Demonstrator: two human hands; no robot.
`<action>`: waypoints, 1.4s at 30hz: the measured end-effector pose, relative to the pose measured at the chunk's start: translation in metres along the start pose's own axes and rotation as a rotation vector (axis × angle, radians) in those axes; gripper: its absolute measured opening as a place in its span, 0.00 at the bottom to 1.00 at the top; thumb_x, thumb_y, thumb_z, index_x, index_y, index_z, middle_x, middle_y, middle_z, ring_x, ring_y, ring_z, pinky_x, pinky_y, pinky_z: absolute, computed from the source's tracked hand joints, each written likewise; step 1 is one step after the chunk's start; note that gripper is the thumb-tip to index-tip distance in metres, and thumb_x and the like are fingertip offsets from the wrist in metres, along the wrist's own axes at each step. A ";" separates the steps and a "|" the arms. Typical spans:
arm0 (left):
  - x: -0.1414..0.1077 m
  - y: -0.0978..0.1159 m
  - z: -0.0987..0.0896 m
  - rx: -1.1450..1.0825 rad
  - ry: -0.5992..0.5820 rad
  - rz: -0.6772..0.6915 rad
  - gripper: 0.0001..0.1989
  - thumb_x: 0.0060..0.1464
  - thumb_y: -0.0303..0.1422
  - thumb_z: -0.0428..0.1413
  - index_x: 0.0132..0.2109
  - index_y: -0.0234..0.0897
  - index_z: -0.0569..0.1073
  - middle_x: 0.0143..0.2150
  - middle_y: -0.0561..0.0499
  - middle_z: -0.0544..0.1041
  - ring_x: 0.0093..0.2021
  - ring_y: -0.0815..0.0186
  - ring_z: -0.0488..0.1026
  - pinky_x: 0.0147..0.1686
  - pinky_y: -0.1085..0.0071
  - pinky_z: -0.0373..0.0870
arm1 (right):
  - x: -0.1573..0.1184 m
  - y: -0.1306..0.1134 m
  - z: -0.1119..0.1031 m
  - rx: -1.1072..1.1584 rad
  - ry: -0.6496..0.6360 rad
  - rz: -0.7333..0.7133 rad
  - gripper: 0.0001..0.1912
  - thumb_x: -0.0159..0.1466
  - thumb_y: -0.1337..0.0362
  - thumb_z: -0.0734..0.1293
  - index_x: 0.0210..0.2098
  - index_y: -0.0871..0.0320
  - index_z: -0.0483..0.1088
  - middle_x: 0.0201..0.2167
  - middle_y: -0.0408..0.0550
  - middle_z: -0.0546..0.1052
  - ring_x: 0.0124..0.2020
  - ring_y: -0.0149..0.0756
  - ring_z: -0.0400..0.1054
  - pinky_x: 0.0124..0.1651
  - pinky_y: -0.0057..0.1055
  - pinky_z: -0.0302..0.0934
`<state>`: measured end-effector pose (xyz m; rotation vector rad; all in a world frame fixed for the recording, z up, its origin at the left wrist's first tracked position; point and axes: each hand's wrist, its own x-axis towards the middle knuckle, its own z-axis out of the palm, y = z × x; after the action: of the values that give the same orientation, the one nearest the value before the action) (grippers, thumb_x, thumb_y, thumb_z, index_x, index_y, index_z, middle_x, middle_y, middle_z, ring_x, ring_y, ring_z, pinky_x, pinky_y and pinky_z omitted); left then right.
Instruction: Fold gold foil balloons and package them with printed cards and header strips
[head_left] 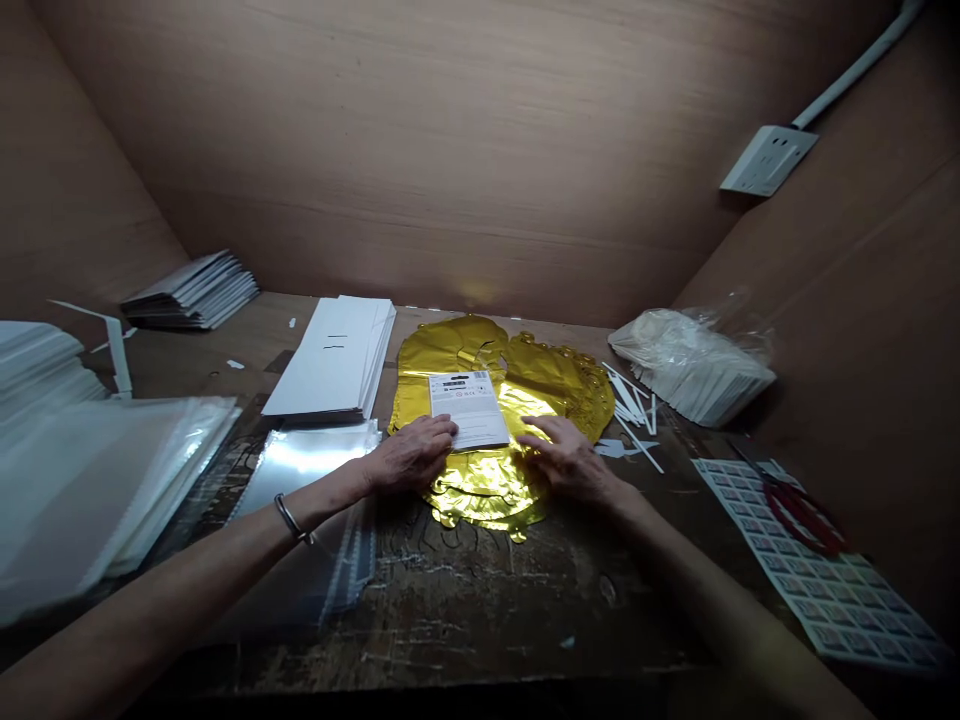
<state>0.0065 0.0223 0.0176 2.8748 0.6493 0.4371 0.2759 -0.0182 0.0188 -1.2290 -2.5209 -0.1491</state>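
A gold foil balloon (420,370) lies flat on the dark wooden table, its edge crinkled and scalloped. On top of it rests a white printed card (472,425) with a hang hole near its upper edge. My left hand (416,450), with a bangle at the wrist, lies at the card's lower left, fingertips over its edge and the foil. To the card's right, my right hand (566,455) rests on the foil with its fingers spread and nothing held. Clear plastic sleeves (315,460) lie partly under my left forearm.
White cards (330,360) are stacked behind the sleeves. More plastic bags (97,490) lie at the left, with another card stack (191,290) behind. At the right are a bagged white bundle (697,365), white strips (634,400), a sticker sheet (825,590) and red-handled scissors (806,515).
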 end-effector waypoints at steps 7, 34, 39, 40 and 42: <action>0.002 0.006 0.006 0.064 -0.023 -0.209 0.09 0.51 0.25 0.41 0.30 0.33 0.65 0.37 0.46 0.67 0.38 0.66 0.64 0.39 0.70 0.62 | 0.028 -0.012 0.019 0.220 -0.039 0.142 0.09 0.57 0.65 0.59 0.25 0.60 0.68 0.30 0.48 0.71 0.33 0.33 0.61 0.38 0.32 0.52; 0.023 0.027 0.026 0.101 -0.129 -0.155 0.23 0.55 0.38 0.39 0.55 0.31 0.52 0.57 0.40 0.54 0.57 0.60 0.48 0.53 0.59 0.42 | 0.040 -0.029 0.023 -0.135 -0.267 0.000 0.12 0.54 0.69 0.59 0.39 0.61 0.65 0.35 0.52 0.68 0.34 0.38 0.56 0.36 0.33 0.51; 0.042 0.027 0.015 0.182 -0.154 -0.142 0.15 0.50 0.28 0.45 0.46 0.30 0.62 0.44 0.42 0.67 0.43 0.62 0.64 0.42 0.66 0.59 | 0.044 -0.030 0.015 -0.014 -0.205 0.074 0.11 0.52 0.70 0.60 0.35 0.58 0.68 0.36 0.50 0.68 0.36 0.36 0.58 0.37 0.30 0.53; 0.047 0.028 0.012 0.209 -0.171 -0.137 0.13 0.49 0.30 0.46 0.43 0.30 0.64 0.40 0.43 0.69 0.38 0.62 0.66 0.37 0.68 0.62 | 0.044 -0.030 0.014 0.001 -0.191 0.098 0.11 0.52 0.70 0.59 0.34 0.58 0.68 0.35 0.50 0.68 0.35 0.36 0.58 0.36 0.30 0.53; 0.057 0.031 0.008 0.267 -0.216 -0.132 0.10 0.47 0.31 0.48 0.36 0.31 0.68 0.33 0.43 0.70 0.30 0.63 0.66 0.28 0.70 0.62 | 0.044 -0.028 0.013 0.036 -0.173 0.138 0.11 0.54 0.70 0.57 0.32 0.58 0.69 0.32 0.50 0.68 0.34 0.36 0.60 0.35 0.30 0.54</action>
<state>0.0706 0.0196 0.0313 3.0377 0.9110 0.0201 0.2257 0.0007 0.0226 -1.4522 -2.5582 0.0374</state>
